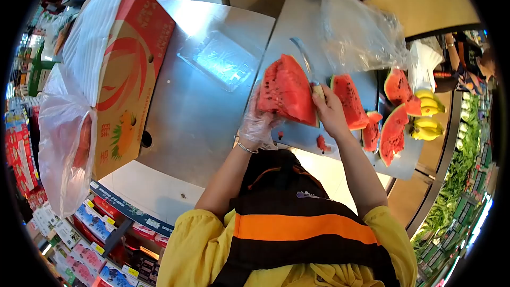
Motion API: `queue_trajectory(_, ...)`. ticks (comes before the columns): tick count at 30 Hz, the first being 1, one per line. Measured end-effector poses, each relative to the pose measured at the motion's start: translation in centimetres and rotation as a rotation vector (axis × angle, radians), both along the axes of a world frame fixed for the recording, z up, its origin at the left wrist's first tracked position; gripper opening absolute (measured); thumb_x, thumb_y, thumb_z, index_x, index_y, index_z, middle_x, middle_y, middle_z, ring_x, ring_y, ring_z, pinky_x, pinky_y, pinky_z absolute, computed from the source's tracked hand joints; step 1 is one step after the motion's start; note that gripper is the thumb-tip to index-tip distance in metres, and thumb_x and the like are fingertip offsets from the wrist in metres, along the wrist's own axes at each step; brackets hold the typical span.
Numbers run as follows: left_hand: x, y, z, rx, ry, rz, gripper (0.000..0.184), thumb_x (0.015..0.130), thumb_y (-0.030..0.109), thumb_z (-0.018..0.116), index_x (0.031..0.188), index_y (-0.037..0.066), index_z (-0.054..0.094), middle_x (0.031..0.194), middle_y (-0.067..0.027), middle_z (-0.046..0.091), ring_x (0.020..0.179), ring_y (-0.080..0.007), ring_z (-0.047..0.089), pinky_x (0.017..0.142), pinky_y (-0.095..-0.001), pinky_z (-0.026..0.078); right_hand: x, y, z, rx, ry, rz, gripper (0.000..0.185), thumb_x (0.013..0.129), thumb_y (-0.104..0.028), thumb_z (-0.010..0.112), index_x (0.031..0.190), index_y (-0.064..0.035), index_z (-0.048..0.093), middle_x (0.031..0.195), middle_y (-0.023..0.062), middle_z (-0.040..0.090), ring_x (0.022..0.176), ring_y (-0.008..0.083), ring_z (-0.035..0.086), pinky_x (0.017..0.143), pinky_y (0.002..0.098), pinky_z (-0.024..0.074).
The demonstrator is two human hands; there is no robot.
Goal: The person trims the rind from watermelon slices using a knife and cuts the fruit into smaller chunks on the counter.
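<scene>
A large chunk of watermelon (pixel 289 93) with red flesh and dark seeds is held over the metal table. My left hand (pixel 258 119), in a clear plastic glove, grips its left side, fingers partly hidden behind it. Bare, my right hand (pixel 329 109) is closed around the pale handle of a knife (pixel 303 56) at the chunk's right side, the blade pointing away from me. Just right of that hand lies another watermelon piece (pixel 349 101). Small red scraps (pixel 321 142) rest on the table below.
A clear plastic tray (pixel 220 61) lies on the metal table (pixel 178 127). The cardboard box (pixel 130 79) stands at left, a plastic bag (pixel 364 32) at upper right. Farther right are more watermelon pieces (pixel 393 130) and bananas (pixel 427 128). Another person (pixel 467 61) is at the far right.
</scene>
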State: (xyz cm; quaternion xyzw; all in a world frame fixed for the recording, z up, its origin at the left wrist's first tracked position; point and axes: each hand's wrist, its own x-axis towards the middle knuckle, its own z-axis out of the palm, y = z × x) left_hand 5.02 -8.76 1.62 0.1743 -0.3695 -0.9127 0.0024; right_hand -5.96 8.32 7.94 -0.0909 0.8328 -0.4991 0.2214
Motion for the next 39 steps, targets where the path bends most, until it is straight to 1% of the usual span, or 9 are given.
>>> queue_trajectory(6,-2.7,-4.5,3.7,0.251,-0.021,0.33,0.072,0.079,-0.004,0.041,0.142,0.024,0.021,0.126,-0.0097,0.049,0.102,-0.0268,0.057,0.08,-0.0388,0.052,-6.4,-10.3,3.6,0.062,0.156,0.337,0.031,0.088,-0.022,0.052,0.106,0.0024,0.055,0.088,0.0193,0.061,0.081,0.0281,0.058,0.075,0.0333,0.0442)
queue_trajectory(8,-4.2,-5.8,3.9,0.36,-0.207,0.422,0.059,0.083,0.0,0.043,0.138,0.012,0.025,0.125,-0.0129,0.049,0.106,-0.0308,0.055,0.086,-0.0412,0.05,-7.9,-13.4,4.1,0.198,0.195,0.436,0.03,0.084,-0.024,0.052,0.096,0.003,0.059,0.085,0.0221,0.061,0.081,0.0335,0.059,0.073,0.0362,0.0451)
queue_trajectory(12,-4.8,-7.6,1.1,0.587,-0.195,0.465,0.044,0.088,0.014,0.049,0.129,0.004,0.037,0.12,-0.0174,0.052,0.103,-0.0305,0.057,0.083,-0.0378,0.051,-9.9,-17.5,3.4,0.342,0.205,0.566,0.031,0.082,-0.025,0.05,0.083,0.0045,0.061,0.074,0.0213,0.062,0.072,0.0331,0.061,0.067,0.039,0.0462)
queue_trajectory(17,-5.0,-8.5,0.0,0.698,-0.085,0.415,0.041,0.087,0.011,0.049,0.126,0.001,0.038,0.121,-0.0174,0.051,0.108,-0.0327,0.054,0.087,-0.0393,0.05,-10.3,-20.1,5.2,0.549,0.107,0.634,0.032,0.079,-0.023,0.049,0.069,0.0053,0.059,0.061,0.0176,0.061,0.057,0.0277,0.062,0.059,0.0389,0.0477)
queue_trajectory(20,-5.2,-8.5,-0.7,0.811,-0.083,0.388,0.037,0.087,0.008,0.048,0.123,0.003,0.04,0.122,-0.0164,0.049,0.108,-0.0316,0.052,0.089,-0.0421,0.049,-9.8,-20.6,6.9,0.549,0.097,0.686,0.028,0.083,-0.021,0.05,0.082,0.0059,0.059,0.062,0.0119,0.059,0.053,0.0176,0.059,0.052,0.0315,0.0477)
queue_trajectory(28,-5.8,-6.8,-0.5,0.693,-0.176,0.449,0.033,0.084,0.009,0.055,0.116,0.004,0.046,0.117,-0.0126,0.053,0.102,-0.0275,0.057,0.085,-0.0413,0.051,-7.7,-18.5,9.5,0.489,0.128,0.622,0.027,0.086,-0.022,0.051,0.092,0.0038,0.058,0.069,0.0115,0.062,0.057,0.0172,0.062,0.055,0.0309,0.0479)
queue_trajectory(34,-5.9,-6.7,1.0,0.747,-0.229,0.456,0.034,0.077,0.011,0.06,0.11,0.008,0.052,0.104,-0.0081,0.061,0.092,-0.0214,0.061,0.078,-0.0325,0.053,-6.3,-16.2,9.2,0.319,0.296,0.524,0.025,0.087,-0.02,0.054,0.098,0.002,0.059,0.078,0.0152,0.064,0.059,0.0189,0.064,0.06,0.0339,0.0492)
queue_trajectory(36,-6.2,-6.4,0.8,0.684,-0.147,0.466,0.046,0.078,0.007,0.055,0.123,0.009,0.046,0.116,-0.0108,0.057,0.099,-0.0239,0.06,0.081,-0.0365,0.052,-5.3,-15.5,9.4,0.303,0.356,0.522,0.025,0.085,-0.021,0.056,0.097,0.0013,0.058,0.083,0.0197,0.063,0.071,0.0295,0.064,0.064,0.0375,0.0491)
queue_trajectory(39,-5.6,-7.1,1.7,0.583,-0.098,0.268,0.047,0.082,0.018,0.046,0.126,0.001,0.043,0.116,-0.0156,0.057,0.094,-0.0262,0.062,0.077,-0.0363,0.055,-3.4,-13.6,8.3,0.075,0.412,0.339,0.026,0.085,-0.02,0.055,0.1,0.0005,0.057,0.086,0.0222,0.06,0.083,0.0416,0.057,0.073,0.0409,0.0471)
